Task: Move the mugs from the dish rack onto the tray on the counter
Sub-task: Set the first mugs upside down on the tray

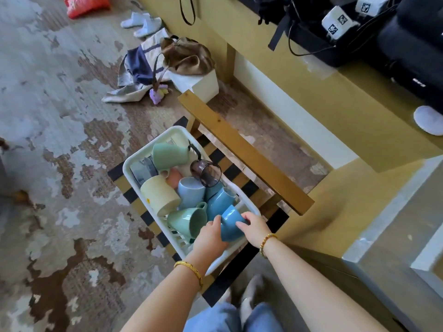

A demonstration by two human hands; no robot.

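Observation:
A white dish rack [134,157] sits on a low striped stand and holds several mugs. Among them are a green mug [170,155] at the far end, a cream mug [159,196], a light blue mug [190,191], a dark glass mug [206,172] and a green mug [188,220] lying on its side. At the rack's near corner both hands hold a blue mug [230,224]. My left hand [211,237] grips its left side. My right hand [255,226] grips its right side. No tray is in view.
A wooden rail [242,152] of the stand runs along the rack's right side. A yellow counter [359,97] at the right carries black bags [407,44]. Bags and cloth [165,65] lie on the worn carpet beyond the rack. My feet [249,300] stand just below the stand.

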